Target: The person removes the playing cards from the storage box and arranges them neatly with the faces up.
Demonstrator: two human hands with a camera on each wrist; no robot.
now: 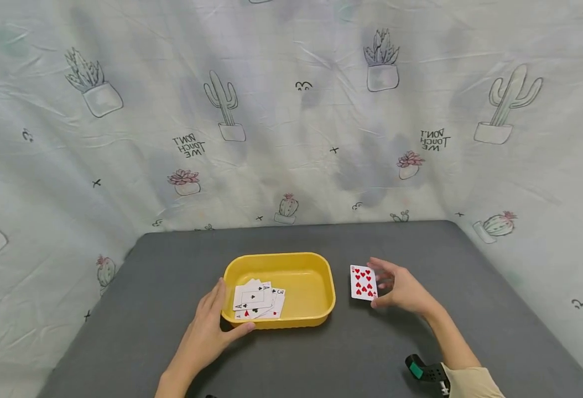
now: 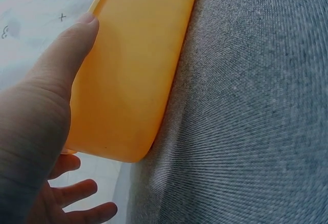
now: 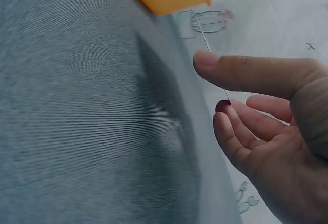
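Yellow tray (image 1: 316, 309) mid-table, cards (image 1: 259, 299) inside at left end. Left hand (image 1: 212, 326) grips tray's near-left corner, thumb along front wall. Right hand (image 1: 401, 288) right of tray, thumb and fingers pinching nine of hearts (image 1: 363, 282) above grey table (image 1: 122, 331).

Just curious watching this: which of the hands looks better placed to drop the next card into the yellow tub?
Probably the right hand: it already pinches the nine of hearts just beside the tub. The left hand grips the tub's near corner.
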